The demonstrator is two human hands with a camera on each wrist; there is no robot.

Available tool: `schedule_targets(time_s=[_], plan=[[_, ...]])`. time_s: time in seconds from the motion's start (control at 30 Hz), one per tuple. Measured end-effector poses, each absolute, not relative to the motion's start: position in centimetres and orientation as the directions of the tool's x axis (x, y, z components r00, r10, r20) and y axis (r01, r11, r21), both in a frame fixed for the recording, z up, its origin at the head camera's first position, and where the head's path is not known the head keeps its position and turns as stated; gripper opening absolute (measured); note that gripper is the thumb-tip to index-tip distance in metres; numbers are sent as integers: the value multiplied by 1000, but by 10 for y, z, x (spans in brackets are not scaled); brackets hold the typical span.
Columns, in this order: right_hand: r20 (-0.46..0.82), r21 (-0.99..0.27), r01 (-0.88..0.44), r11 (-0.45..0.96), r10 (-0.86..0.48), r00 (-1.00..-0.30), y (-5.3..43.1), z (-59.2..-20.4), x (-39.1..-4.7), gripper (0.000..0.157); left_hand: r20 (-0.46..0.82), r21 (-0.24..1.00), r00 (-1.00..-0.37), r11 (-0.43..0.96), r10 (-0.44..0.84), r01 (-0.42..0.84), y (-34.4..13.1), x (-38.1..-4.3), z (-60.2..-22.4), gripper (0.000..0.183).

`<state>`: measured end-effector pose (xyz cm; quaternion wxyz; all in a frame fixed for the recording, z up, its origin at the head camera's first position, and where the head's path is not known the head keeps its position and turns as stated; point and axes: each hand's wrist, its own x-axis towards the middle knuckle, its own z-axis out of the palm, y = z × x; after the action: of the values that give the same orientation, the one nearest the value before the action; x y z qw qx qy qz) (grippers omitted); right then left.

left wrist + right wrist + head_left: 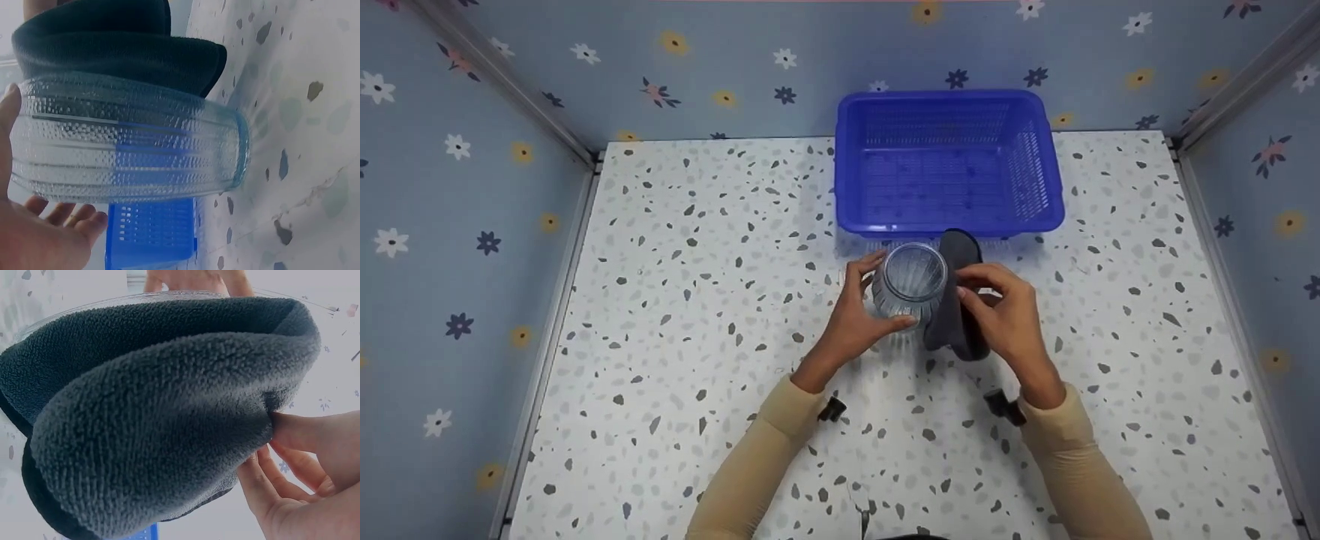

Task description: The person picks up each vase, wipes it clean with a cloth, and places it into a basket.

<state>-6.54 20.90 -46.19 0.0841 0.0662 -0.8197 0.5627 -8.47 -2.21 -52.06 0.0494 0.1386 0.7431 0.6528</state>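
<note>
A clear ribbed glass vessel (915, 279) is in the person's left hand (855, 316), over the desk (712, 300), just in front of the basket. Its narrower end points down toward the surface; from where I stand I can't tell whether it rests there or is held slightly off. That grip is curled round the glass, thumb on the near side and fingers on the far side, presumably because so broad and smooth a body needs steadying from both sides.

Right up against the vessel's other flank lies a dark grey cloth (947, 326), folded over on itself, its fuzzy pile and dark edging plain to see. The right hand (1011, 311) pinches a bit of it between thumb and fingertips; so light a grip probably suits something soft, leaving most of the fabric to drape along the glass.

Beyond them the blue basket (847, 165) sits near the back of the desk, open side up, probably set there to leave the front free for both hands. The forearms come in from the near edge in tan sleeves (765, 450), and flower-patterned walls (840, 45) enclose the desk at the back and sides.
</note>
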Motion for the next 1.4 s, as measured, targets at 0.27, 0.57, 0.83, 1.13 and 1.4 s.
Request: schedule_targets(time_s=[0.27,0.57,0.83,1.13,1.4], plan=[[198,-924,-187,334,1,-980,209,-467,-69,19,117,986,-897,57,426,156,-37,-94,-524,82],[200,-920,-186,345,7,-980,208,-466,-69,20,111,987,-931,73,347,145,-35,-93,-524,91],[204,-929,-190,318,8,-979,206,-465,-66,19,158,952,-966,229,204,204,-20,-83,-521,106],[196,-939,-181,293,20,-980,204,-467,-67,19,199,906,-946,320,256,277,-25,-87,-521,105],[205,-937,-187,297,32,-978,202,-464,-70,18,202,936,-926,217,318,279,-35,-95,-522,96]])
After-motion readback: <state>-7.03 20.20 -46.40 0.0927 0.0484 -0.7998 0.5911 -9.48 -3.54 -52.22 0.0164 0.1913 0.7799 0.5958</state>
